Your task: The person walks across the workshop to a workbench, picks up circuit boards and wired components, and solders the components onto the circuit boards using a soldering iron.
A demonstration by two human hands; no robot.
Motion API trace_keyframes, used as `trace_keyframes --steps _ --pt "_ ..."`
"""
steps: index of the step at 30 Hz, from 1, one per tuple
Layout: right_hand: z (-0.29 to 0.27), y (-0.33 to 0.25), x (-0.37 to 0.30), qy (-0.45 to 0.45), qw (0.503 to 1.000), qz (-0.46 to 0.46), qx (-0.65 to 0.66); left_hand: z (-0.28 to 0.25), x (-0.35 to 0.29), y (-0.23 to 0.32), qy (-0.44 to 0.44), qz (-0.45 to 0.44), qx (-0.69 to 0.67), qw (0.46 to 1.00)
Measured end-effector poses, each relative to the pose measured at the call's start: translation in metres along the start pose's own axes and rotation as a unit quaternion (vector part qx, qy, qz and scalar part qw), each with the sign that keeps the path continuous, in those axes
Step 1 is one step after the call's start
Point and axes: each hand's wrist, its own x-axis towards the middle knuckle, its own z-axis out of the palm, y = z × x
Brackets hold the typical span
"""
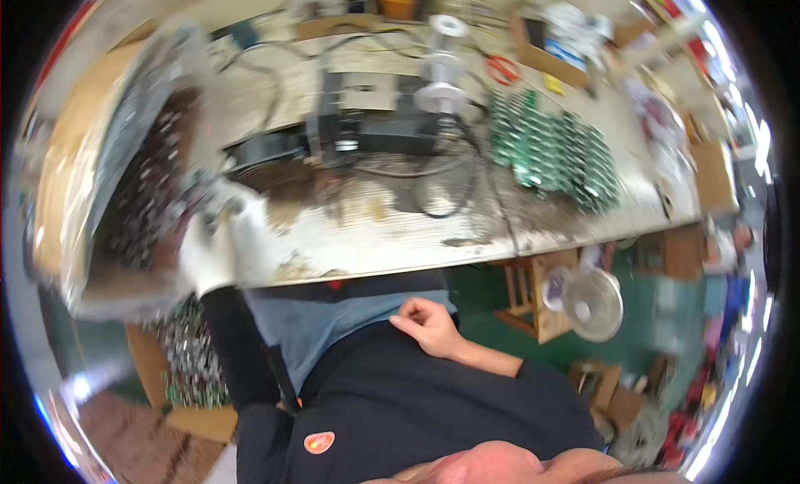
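Note:
My left hand (223, 238), in what looks like a white glove, reaches over the table's left edge beside a cardboard box (73, 163) lined with clear plastic. Motion blurs its fingers, and I cannot make out anything in them. Many small dark, shiny parts (148, 184) fill the box. In front of my body, below the table edge, hangs my bare right hand (428, 327), fingers loosely curled and nothing visible in them. A black bench device (387, 136) stands mid-table, beyond both hands. To its right lie rows of green and silver parts (550, 151).
White spools (442, 67) stand on the device's right, with cables around. Red-handled scissors (502, 69) and an open carton (546, 59) lie at the back right. Below are a fan (592, 305), a wooden stool (533, 292) and a carton of small parts (150, 363).

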Motion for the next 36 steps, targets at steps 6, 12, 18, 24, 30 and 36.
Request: trace_keyframes --steps 6,12,18,24,30,36 --pt "-0.048 -0.083 0.013 0.106 0.953 -0.28 -0.047 0.008 0.012 -0.001 -0.08 0.178 -0.047 0.98" --pt "-0.113 -0.137 0.048 0.394 0.853 -0.281 -0.196 -0.006 -0.009 0.006 0.003 0.195 -0.17 0.966" --pt "-0.135 -0.187 0.111 0.372 0.648 -0.297 -0.594 0.009 -0.014 0.009 -0.008 0.09 -0.437 0.895" --pt "-0.155 -0.202 0.137 0.444 0.627 -0.417 -0.486 0.011 0.0 -0.016 -0.13 -0.049 -0.667 0.732" --pt "-0.163 -0.209 0.118 0.448 0.776 -0.439 0.069 -0.001 -0.006 -0.012 -0.147 -0.095 -0.709 0.683" --pt "-0.138 -0.194 0.081 0.355 0.803 -0.447 0.173 0.002 -0.017 -0.016 -0.061 -0.036 -0.636 0.768"
